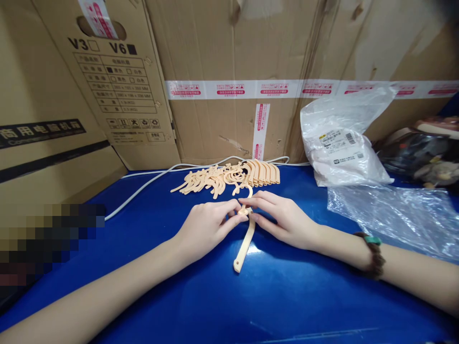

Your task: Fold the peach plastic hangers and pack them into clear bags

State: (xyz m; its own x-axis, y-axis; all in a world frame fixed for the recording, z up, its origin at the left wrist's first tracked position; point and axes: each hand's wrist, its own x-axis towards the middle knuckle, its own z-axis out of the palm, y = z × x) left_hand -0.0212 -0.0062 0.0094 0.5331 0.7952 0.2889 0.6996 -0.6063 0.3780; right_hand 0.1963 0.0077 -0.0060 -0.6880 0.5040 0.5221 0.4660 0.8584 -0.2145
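Observation:
A beige folding clothes hanger [245,246] is between my hands above the blue table, its flat arm with a hole at the end slanting toward me. My left hand [211,222] pinches it at the middle joint, thumb and fingertips together. From the other side, the thumb and fingers of my right hand [287,217] close on the same joint. A curved hook [250,192] shows just beyond the fingertips. The fingers partly cover the joint. Just behind lie a loose pile of beige hooks [204,180] and a row of curved hanger arms [263,173].
Cardboard boxes [215,48] wall off the back and left. A white cable [143,188] runs behind the pile. On the right are a white plastic package [337,148], a clear plastic bag [398,215] and dark bagged items [423,153].

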